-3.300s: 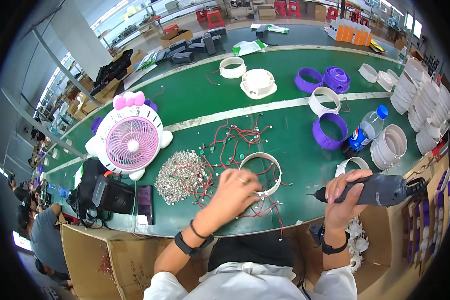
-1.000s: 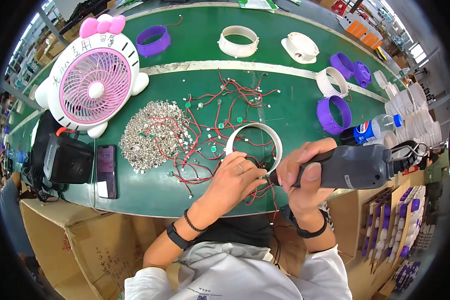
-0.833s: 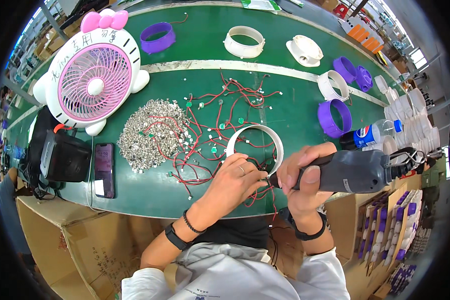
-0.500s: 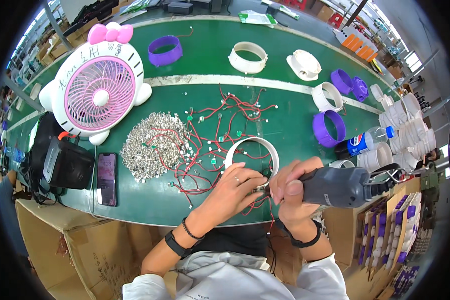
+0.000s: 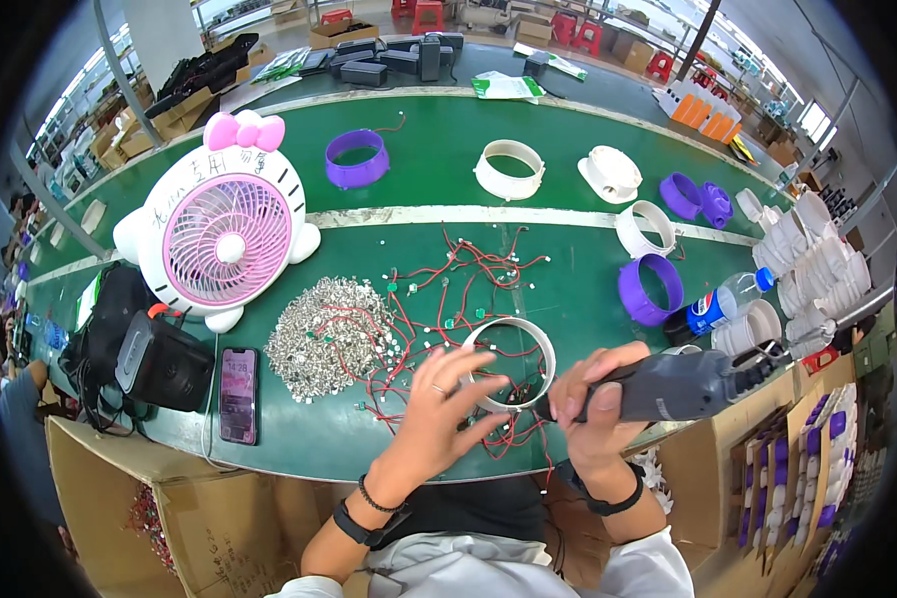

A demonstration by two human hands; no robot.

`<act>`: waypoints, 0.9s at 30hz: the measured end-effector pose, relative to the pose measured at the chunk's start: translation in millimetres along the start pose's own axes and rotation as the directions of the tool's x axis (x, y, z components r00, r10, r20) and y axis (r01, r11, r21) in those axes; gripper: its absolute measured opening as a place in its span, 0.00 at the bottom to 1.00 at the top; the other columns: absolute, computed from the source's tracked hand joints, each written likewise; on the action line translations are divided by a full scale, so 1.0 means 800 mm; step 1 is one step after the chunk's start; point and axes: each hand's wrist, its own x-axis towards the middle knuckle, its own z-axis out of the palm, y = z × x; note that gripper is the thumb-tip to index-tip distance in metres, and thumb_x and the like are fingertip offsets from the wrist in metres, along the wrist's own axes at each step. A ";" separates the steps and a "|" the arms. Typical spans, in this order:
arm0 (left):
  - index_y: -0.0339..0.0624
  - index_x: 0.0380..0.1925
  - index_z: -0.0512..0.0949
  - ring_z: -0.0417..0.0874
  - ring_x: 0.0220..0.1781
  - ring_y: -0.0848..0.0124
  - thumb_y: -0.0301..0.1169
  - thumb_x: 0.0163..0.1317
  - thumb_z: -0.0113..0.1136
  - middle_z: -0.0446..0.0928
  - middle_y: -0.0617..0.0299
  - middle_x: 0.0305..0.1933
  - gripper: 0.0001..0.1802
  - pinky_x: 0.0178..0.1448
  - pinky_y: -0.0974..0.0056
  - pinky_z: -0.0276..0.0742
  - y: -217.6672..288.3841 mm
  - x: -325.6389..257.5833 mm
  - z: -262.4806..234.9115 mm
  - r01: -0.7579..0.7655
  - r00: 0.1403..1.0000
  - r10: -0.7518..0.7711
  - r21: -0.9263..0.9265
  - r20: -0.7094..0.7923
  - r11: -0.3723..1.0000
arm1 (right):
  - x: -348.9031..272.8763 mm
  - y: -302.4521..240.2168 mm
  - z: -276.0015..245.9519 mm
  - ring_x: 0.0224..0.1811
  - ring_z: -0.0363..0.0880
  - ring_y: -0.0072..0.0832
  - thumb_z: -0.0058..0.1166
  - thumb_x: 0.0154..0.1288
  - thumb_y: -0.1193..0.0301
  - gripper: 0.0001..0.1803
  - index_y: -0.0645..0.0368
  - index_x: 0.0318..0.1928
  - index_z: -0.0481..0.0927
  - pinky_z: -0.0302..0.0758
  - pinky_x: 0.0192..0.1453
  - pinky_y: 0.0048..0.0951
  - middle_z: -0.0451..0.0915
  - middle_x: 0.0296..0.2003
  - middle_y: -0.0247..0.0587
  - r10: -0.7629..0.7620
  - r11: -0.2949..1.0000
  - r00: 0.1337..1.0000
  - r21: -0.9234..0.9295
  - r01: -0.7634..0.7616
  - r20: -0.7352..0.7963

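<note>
My right hand (image 5: pixel 596 404) is wrapped round a dark grey electric screwdriver (image 5: pixel 678 387), its tip end pointing left toward the near side of a white plastic ring (image 5: pixel 546 349). My left hand (image 5: pixel 439 414) is over the left edge of that ring, fingers spread and holding nothing. Whether its fingertips touch the ring I cannot tell. Red wires (image 5: pixel 409 344) with small green boards and white connectors lie tangled around and beneath the ring. Left of them spreads a heap of small silvery metal parts (image 5: pixel 327 334).
A white-and-pink fan (image 5: pixel 227 224), a phone (image 5: pixel 238 396) and a black speaker-like box (image 5: pixel 164 364) stand at the left. Purple rings (image 5: pixel 651 289), white rings (image 5: pixel 509 169), a bottle (image 5: pixel 718 307) and stacked white parts (image 5: pixel 817 264) lie behind and right. Cardboard boxes (image 5: pixel 209 518) are below the bench edge.
My left hand has opened and lifted away from the ring's near edge, toward the left. My right hand still grips the screwdriver. The whole view has tilted upward.
</note>
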 end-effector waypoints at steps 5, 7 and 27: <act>0.46 0.42 0.87 0.79 0.65 0.56 0.28 0.55 0.74 0.81 0.62 0.55 0.13 0.65 0.52 0.78 -0.012 -0.016 0.017 -0.049 0.997 0.048 0.019 0.056 0.999 | -0.005 0.016 0.013 0.14 0.66 0.19 0.60 0.74 0.52 0.24 0.59 0.42 0.66 0.67 0.18 0.23 0.68 0.19 0.32 0.008 0.998 0.999 -0.068 -0.005 0.035; 0.46 0.41 0.86 0.79 0.64 0.56 0.28 0.57 0.72 0.80 0.63 0.53 0.11 0.64 0.52 0.78 -0.013 -0.016 0.020 -0.054 0.998 0.053 0.008 0.042 0.999 | -0.005 0.017 0.014 0.14 0.66 0.19 0.61 0.74 0.53 0.23 0.59 0.42 0.66 0.67 0.18 0.23 0.68 0.19 0.33 0.035 0.995 0.999 -0.090 -0.033 0.025; 0.45 0.39 0.87 0.79 0.64 0.53 0.29 0.54 0.75 0.81 0.62 0.53 0.12 0.64 0.50 0.80 -0.010 -0.019 0.026 -0.028 0.999 0.027 -0.045 -0.028 0.999 | -0.005 0.015 0.015 0.14 0.64 0.18 0.61 0.73 0.54 0.22 0.58 0.41 0.66 0.67 0.18 0.23 0.68 0.19 0.33 -0.005 0.990 0.999 -0.142 0.012 0.052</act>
